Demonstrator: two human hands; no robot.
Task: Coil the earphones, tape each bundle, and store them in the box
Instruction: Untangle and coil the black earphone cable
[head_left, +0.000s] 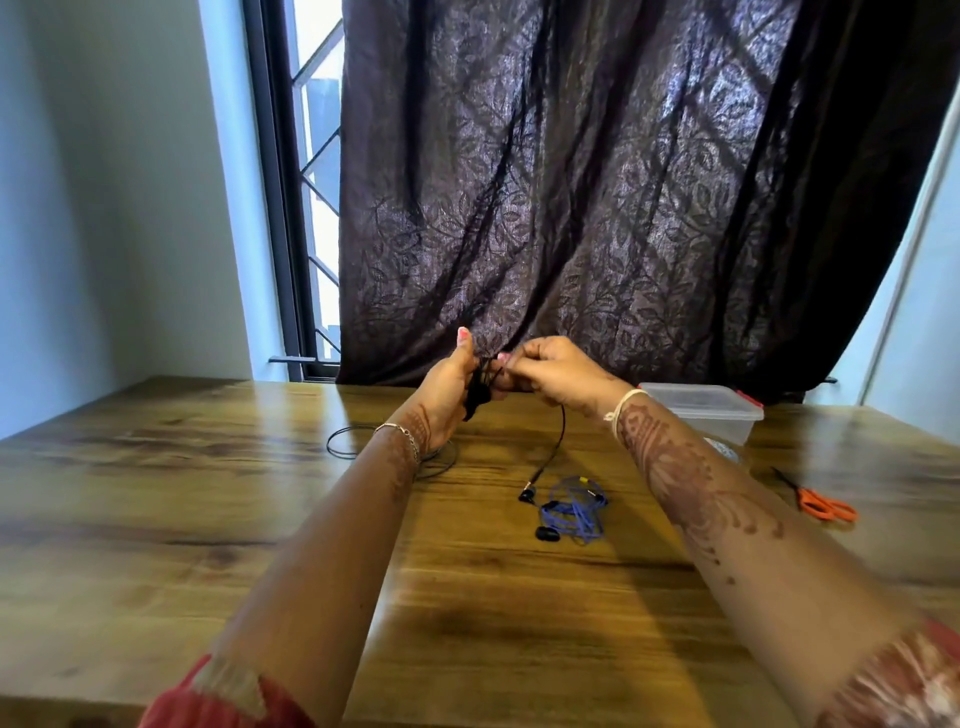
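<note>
My left hand (448, 387) is raised above the table and holds a small coil of black earphone cord (479, 395) wound around its fingers. My right hand (553, 371) pinches the same cord right beside it. The cord's free end (551, 452) hangs down from my right hand to the plug on the wooden table (182, 467). A tangled blue pair of earphones (574, 506) with black buds lies below my hands. A loose black cable loop (353, 441) lies behind my left wrist. The clear plastic box (706, 410) with red clips stands closed at the back right.
Orange-handled scissors (823, 504) lie at the right side of the table. A pale roll, probably tape (724, 449), shows partly behind my right forearm in front of the box. A dark curtain (597, 182) hangs along the table's far edge.
</note>
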